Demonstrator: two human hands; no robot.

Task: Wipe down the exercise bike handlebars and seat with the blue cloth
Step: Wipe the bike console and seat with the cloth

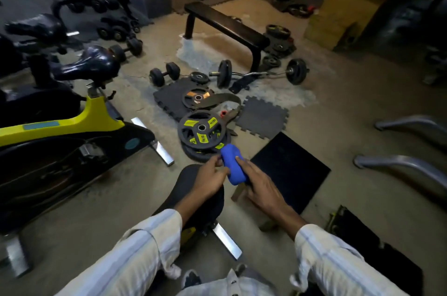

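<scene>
Both arms in pale striped sleeves are reaching forward over a black padded bike seat (pixel 193 189), the left hand (pixel 210 175) pinching the near edge of a bunched bright-blue cloth (pixel 232 165) between thumb and fingertips. The right hand (pixel 260 184) is lying palm down with its fingers closing over the cloth's right side, the grip curled around the bundle. The cloth is sitting just beyond the seat's front end, above stacked black weight plates with yellow labels (pixel 202 129) lying on the concrete floor (pixel 338 106).

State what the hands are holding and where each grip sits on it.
Both hold the blue cloth: the left hand pinches its left edge, the right hand has its grip along the right side.
</scene>
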